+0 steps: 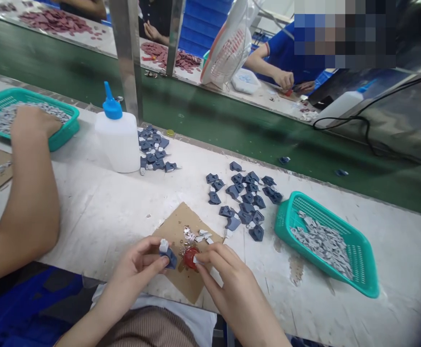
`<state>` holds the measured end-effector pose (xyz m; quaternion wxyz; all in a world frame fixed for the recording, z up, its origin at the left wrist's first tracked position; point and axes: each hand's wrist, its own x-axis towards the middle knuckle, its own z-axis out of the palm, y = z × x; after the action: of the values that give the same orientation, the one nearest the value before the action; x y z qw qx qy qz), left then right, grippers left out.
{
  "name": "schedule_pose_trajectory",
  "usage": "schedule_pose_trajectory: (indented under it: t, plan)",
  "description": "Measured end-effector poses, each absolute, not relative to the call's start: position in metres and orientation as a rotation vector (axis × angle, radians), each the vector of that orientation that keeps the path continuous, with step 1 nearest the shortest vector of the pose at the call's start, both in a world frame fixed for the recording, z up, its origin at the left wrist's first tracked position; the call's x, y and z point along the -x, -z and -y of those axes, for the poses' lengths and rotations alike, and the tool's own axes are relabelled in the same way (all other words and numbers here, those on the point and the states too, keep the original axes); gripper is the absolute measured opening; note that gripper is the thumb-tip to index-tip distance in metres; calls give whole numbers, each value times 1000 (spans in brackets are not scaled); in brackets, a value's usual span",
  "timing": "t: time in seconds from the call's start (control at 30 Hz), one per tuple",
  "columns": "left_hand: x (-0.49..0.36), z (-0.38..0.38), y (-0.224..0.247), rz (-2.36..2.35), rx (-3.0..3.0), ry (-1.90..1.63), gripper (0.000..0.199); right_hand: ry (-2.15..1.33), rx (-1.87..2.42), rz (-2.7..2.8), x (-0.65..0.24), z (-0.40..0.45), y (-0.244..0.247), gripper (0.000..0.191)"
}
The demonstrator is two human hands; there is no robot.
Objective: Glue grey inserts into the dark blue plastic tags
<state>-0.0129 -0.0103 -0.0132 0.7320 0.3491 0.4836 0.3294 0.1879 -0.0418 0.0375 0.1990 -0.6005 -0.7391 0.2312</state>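
Beyond white, stained table (98, 207): green belt (203, 115), worker (266, 58), fan (230, 50). L hand (138, 265) pinches angular blue-gray part (169, 260), white pc (164, 245) on top, over tan card (177, 219); R hand (228, 265) pinches white bit (195, 259) at red dish (189, 258).

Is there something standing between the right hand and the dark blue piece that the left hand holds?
Yes, in this view the red round object is between the right hand and the dark blue piece, over the brown board. Whether it reaches their height is unclear.
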Motion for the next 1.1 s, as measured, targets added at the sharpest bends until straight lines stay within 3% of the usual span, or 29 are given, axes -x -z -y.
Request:
schedule_pose_trajectory:
  t: [0.4, 0.83, 1.1]
  plan:
    - [9, 6, 8, -1054, -942, -718, 14, -646, 1764, 2066, -188, 41, -41, 21]
    - [6, 8, 12, -1077, -1000, -694, 15, -697, 1710, 2050, -190, 42, -41, 18]
    - [-4, 9, -5, -908, -802, -755, 17, -934, 1649, 1552, -197, 37, -57, 6]
